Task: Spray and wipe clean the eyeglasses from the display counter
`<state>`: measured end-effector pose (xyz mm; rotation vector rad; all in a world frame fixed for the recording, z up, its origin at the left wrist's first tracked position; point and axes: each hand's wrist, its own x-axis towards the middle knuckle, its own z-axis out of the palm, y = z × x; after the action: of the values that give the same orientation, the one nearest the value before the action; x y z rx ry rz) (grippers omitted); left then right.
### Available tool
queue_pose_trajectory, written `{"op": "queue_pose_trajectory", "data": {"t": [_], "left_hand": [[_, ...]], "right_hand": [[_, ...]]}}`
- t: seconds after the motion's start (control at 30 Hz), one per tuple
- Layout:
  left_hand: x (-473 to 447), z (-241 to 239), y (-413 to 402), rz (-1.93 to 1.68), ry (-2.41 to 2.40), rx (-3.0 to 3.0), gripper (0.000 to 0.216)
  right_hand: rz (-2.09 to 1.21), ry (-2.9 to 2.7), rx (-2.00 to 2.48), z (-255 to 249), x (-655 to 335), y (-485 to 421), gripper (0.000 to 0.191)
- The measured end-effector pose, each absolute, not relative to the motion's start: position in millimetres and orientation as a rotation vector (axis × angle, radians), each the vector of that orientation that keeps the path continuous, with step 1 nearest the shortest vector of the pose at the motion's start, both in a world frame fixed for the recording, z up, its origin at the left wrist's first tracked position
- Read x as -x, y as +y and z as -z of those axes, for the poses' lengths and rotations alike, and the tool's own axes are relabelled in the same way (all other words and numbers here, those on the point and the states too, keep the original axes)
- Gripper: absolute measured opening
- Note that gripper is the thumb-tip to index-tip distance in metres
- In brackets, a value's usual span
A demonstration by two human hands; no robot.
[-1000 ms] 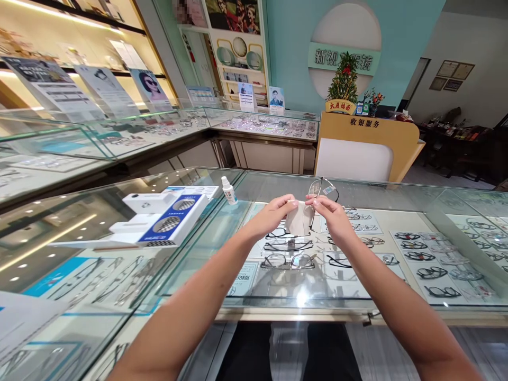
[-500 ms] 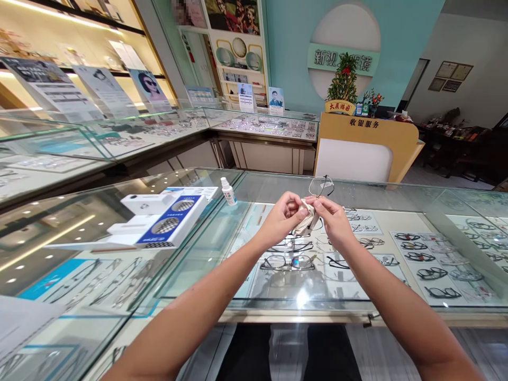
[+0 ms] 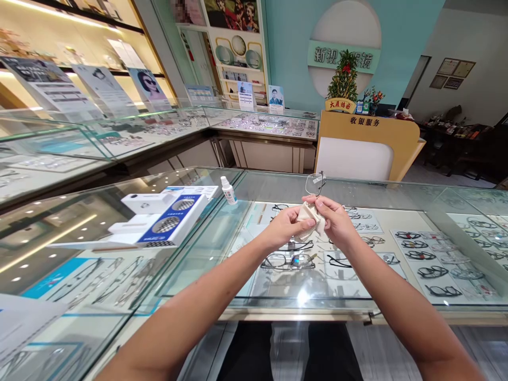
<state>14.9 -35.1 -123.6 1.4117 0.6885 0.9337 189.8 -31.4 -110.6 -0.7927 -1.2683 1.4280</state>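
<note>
Above the glass counter, both hands are close together around a pair of eyeglasses (image 3: 315, 183). One lens sticks up past the fingers, with a small white label on it; the other lens is hidden by the cloth and fingers. My left hand (image 3: 291, 223) is closed on a cream cleaning cloth (image 3: 308, 214), thumb pressed over it. My right hand (image 3: 332, 216) pinches the eyeglasses near their middle, its fingers touching the cloth too. A small white spray bottle (image 3: 228, 191) stands on the glass to the left of the hands.
Beneath the hands, the glass display counter (image 3: 278, 307) holds rows of eyeglass frames (image 3: 420, 256). A white and blue display box (image 3: 170, 222) stands on the counter at left. Beyond are more glass cases (image 3: 270, 114) and a yellow cashier desk (image 3: 369, 143).
My left hand has moved slightly lower, and more of the cloth now shows between the hands. The raised lens has shifted a little to the left and turned.
</note>
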Motion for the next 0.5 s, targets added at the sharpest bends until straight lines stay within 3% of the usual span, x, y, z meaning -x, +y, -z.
{"op": "queue_pose_trajectory", "data": {"t": [0.13,0.3,0.5], "left_hand": [[-18.2,122.3,-39.3,-1.019,0.753,-1.387,0.069],[-21.8,124.5,-41.8,-1.127,0.781,-1.309,0.084],[-20.4,127.9,-36.8,-1.07,0.774,-1.306,0.085]], "right_hand": [[-1.487,-1.217,0.736,111.0,-188.0,-30.9,0.045],[-1.53,-1.205,0.698,113.4,-183.2,-33.8,0.039],[-1.555,-1.173,0.71,109.9,-183.3,-33.9,0.041]]}}
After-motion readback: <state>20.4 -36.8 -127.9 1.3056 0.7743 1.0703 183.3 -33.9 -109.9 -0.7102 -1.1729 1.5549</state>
